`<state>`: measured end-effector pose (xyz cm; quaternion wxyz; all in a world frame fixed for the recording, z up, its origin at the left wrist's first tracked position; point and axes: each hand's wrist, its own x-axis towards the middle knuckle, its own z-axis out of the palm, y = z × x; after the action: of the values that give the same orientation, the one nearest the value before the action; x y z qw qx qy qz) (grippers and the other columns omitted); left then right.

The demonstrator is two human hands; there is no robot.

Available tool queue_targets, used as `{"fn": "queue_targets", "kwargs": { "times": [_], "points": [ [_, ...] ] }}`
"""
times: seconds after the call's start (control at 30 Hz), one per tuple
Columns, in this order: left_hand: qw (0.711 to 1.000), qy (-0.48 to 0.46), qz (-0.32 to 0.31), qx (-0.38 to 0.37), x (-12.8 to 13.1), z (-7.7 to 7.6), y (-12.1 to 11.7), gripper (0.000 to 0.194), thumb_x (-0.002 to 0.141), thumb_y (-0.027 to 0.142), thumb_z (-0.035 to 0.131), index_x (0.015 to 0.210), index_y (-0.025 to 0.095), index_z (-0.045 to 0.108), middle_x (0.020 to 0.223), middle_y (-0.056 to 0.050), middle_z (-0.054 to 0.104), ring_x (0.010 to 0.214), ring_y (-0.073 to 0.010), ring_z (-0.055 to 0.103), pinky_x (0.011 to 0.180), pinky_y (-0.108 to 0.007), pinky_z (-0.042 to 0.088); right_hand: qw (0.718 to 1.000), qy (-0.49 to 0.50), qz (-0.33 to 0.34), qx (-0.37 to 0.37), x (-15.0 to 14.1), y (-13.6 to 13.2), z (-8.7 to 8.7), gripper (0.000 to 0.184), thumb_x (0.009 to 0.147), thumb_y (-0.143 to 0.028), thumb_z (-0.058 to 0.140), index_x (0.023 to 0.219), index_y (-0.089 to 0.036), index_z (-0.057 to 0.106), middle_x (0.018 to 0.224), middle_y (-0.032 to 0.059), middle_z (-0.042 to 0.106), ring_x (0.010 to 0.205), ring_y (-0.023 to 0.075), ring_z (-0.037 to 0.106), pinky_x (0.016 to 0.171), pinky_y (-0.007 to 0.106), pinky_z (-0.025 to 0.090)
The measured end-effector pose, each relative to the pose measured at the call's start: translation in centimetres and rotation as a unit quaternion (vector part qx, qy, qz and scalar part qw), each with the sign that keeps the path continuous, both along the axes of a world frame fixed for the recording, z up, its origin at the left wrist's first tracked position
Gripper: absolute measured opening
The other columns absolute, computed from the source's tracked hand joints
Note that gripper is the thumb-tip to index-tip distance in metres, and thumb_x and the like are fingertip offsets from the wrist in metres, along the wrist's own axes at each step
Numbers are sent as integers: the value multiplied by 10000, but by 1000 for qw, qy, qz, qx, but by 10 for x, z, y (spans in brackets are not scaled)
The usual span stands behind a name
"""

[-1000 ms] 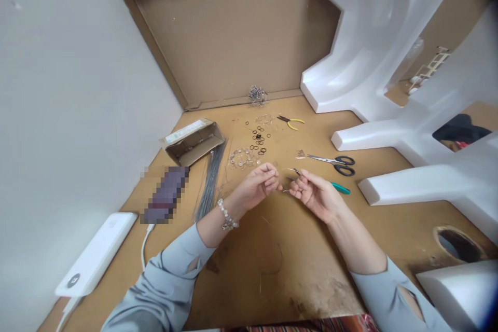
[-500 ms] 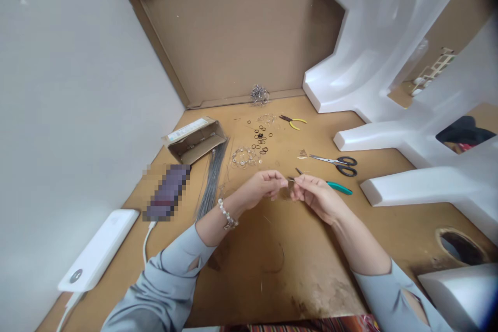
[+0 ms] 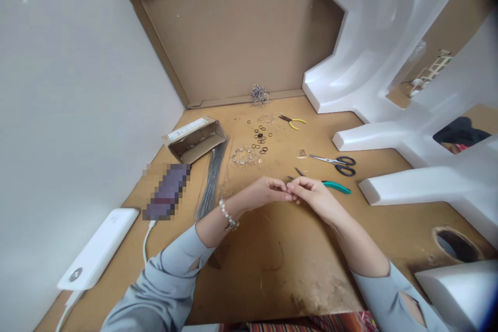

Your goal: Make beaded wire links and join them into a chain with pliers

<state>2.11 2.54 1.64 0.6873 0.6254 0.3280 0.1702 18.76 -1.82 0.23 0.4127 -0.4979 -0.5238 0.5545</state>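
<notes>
My left hand (image 3: 268,190) and my right hand (image 3: 313,194) meet fingertip to fingertip above the tabletop. Both are pinched closed; whatever lies between the fingers is too small or hidden to name. Just beyond my right hand are pliers with a teal handle (image 3: 337,187), partly covered by that hand. Scissors with black handles (image 3: 335,162) lie farther right. Behind my hands are a cluster of clear beaded rings (image 3: 244,157) and several small black rings (image 3: 261,141). A bundle of grey wires (image 3: 211,184) lies left of my left forearm.
An open cardboard box (image 3: 198,145) stands at the left, near a pixelated phone-like item (image 3: 169,192) and a white power bank (image 3: 99,249). Yellow-handled pliers (image 3: 292,122) and a tangle of wire (image 3: 259,94) lie at the back. White moulded dividers (image 3: 404,185) edge the right side; a hole (image 3: 457,245) is there.
My hands have come together; the fingertips were slightly apart, with a small thin piece showing between them. That piece is now hidden. Nothing on the table has visibly moved.
</notes>
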Motion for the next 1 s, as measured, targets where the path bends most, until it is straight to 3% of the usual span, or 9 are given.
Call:
{"fn": "queue_targets", "kwargs": {
  "times": [0.13,0.2,0.3,0.47,0.63,0.73,0.87,0.93,1.0],
  "points": [
    [999,34,38,-13,-5,3,5,265,679,365,691,745,119,616,570,53,493,452,-23,341,441,-182,213,975,-185,-80,95,17,-6,5,292,793,-462,521,835,-181,586,786,41,626,726,160,570,716,300,438],
    [998,11,51,-37,-9,4,9,283,679,369,694,728,112,586,557,64,441,410,-5,258,411,-191,133,920,-345,-133,132,30,-14,5,345,792,-449,510,987,-177,594,965,95,639,893,216,584,813,351,427],
    [994,-65,48,-78,-15,4,17,285,682,353,697,725,110,555,553,73,401,387,7,204,400,-193,80,817,-549,-86,154,45,-29,3,581,735,-491,550,1215,-166,518,1230,156,546,1145,323,466,922,453,355],
    [986,-116,34,-114,-19,4,21,255,712,318,674,701,120,512,519,89,351,355,13,178,394,-189,55,736,-666,-9,125,41,-40,0,681,665,-461,579,1274,-175,480,1324,164,472,1167,357,425,918,469,322],
    [987,-122,41,-98,-21,7,21,260,705,314,680,704,117,510,532,82,362,354,20,182,380,-179,47,685,-722,-6,95,27,-30,4,675,646,-333,563,1289,-155,454,1142,185,562,1016,354,495,799,441,353],
    [985,-134,52,-95,-22,8,22,257,702,317,683,717,118,522,520,89,334,355,17,172,372,-176,41,674,-734,-15,84,22,-26,6,597,645,-288,551,1216,-119,500,996,184,585,950,340,514,713,391,382],
    [982,-148,70,-94,-25,11,24,231,701,298,683,731,112,549,499,94,322,363,10,174,365,-170,52,692,-716,-37,85,18,-23,6,522,665,-299,538,1149,-105,522,985,193,575,916,330,541,638,350,410],
    [980,-154,76,-97,-26,14,25,227,696,293,684,741,107,562,495,92,333,367,8,182,364,-166,55,712,-695,-53,84,19,-23,5,538,673,-294,529,1178,-108,508,997,193,585,876,325,570,641,366,423],
    [979,-161,80,-99,-28,17,25,227,690,290,686,741,105,564,503,86,357,368,9,191,363,-165,56,761,-639,-79,73,23,-24,5,549,676,-291,531,1202,-135,503,1017,172,604,865,313,592,677,378,436]
  ]
}}
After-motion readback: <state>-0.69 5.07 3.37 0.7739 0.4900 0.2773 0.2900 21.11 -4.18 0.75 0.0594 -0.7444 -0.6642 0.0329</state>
